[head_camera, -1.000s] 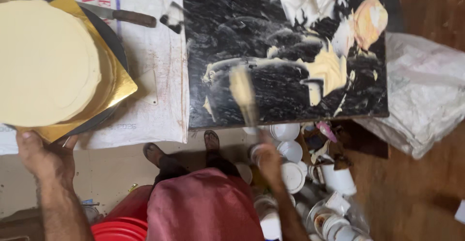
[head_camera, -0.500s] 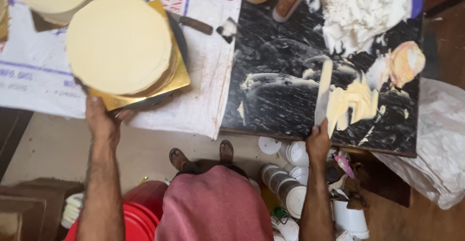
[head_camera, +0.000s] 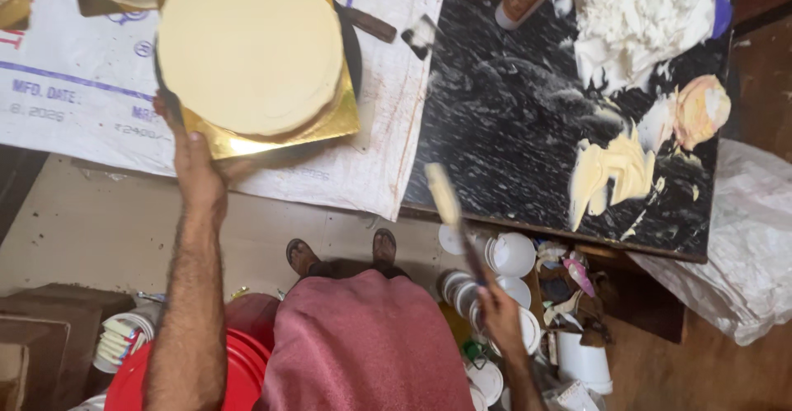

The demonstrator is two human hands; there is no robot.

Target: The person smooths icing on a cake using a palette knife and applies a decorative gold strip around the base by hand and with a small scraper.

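Cake (head_camera: 250,48), round and coated in pale cream, sits on a gold square board (head_camera: 326,122) over a dark turntable, at about eleven o'clock in the view. Under it lies a white printed sack (head_camera: 363,163) spread on the table; at two o'clock a black marble slab (head_camera: 511,130) carries heaps of white and yellow cream (head_camera: 610,172). Below the table edge are a tiled floor, a red bucket (head_camera: 239,370) and stacked white tubs (head_camera: 511,254). The left hand (head_camera: 194,163) grips the board's near edge, at seven o'clock from the cake. The right hand (head_camera: 499,312), well apart at five o'clock, is closed around a palette knife (head_camera: 450,205), blade up and smeared.
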